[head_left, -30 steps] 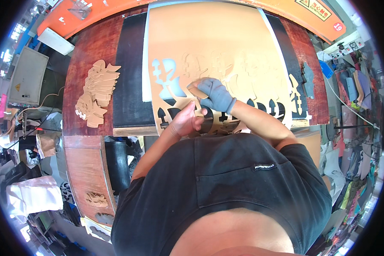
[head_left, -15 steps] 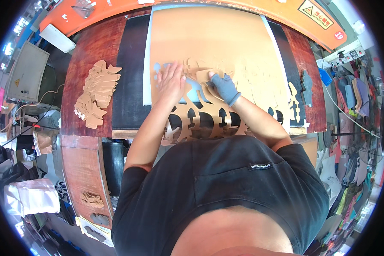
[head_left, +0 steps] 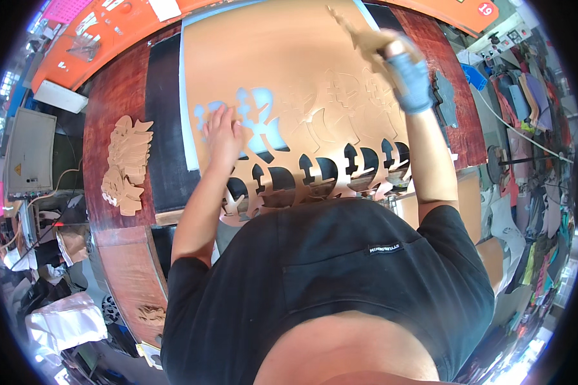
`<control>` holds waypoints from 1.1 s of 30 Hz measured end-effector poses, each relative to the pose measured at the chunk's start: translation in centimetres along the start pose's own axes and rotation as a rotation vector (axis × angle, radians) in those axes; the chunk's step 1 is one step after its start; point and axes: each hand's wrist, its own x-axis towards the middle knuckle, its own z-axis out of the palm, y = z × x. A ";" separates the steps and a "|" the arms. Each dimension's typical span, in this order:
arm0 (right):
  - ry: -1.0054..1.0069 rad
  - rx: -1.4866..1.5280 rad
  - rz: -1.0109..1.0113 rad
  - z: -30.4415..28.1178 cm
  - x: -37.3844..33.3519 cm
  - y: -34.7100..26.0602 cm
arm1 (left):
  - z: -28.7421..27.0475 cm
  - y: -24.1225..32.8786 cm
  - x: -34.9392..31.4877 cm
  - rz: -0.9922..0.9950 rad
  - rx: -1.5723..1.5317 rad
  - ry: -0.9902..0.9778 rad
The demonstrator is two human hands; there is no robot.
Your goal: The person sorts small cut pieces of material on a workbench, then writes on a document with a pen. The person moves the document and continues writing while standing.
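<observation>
Head: right hand (head_left: 408, 78) clasps tan cutout (head_left: 368, 42); left hand (head_left: 224, 139) flat on sheet (head_left: 270, 58).

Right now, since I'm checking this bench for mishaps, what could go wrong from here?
The right hand grips the tan cut material near one end, so its narrow free end might bend or catch. The tan sheet has many openings, so it could tear if pulled. The left hand is bare beside them, so a finger might snag an edge.
</observation>
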 end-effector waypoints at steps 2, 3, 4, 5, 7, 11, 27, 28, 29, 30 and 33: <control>-0.327 -0.386 -0.165 2.3 -1.1 2.5 | -1.0 2.7 -2.1 -0.090 -0.478 -0.122; -0.471 -0.618 -0.515 3.4 -1.9 4.2 | -0.7 4.9 -4.3 -0.238 -0.872 -0.299; -0.733 -0.640 -0.392 4.2 -2.6 5.8 | -0.5 6.8 -6.3 -0.382 -1.188 -0.467; -0.683 -0.642 -0.375 5.3 -4.5 7.3 | -0.1 8.0 -7.5 -0.485 -1.542 -0.640; -0.647 -0.563 -0.270 5.9 -6.3 9.6 | 1.5 8.3 -6.9 -0.918 -1.835 -0.839; -0.606 -0.380 -0.124 6.0 -7.8 11.4 | 5.3 8.7 -6.9 -1.058 -2.173 -0.902; -0.612 -0.589 -0.230 6.5 -7.9 8.8 | 1.2 8.9 -6.4 -0.487 -1.473 -0.979; -0.471 -0.537 -0.195 6.8 -7.8 9.1 | 0.1 8.2 -5.8 -0.281 -1.052 -0.908; -0.365 -0.461 0.007 6.9 -7.6 9.3 | -0.4 7.8 -5.0 -0.172 -0.795 -0.766; -0.309 -0.398 0.240 6.9 -7.5 9.5 | -0.3 7.6 -4.0 -0.026 -0.640 -0.428; -0.045 -0.076 0.590 5.8 -6.5 9.7 | 2.2 7.6 -0.3 0.132 -0.091 -0.128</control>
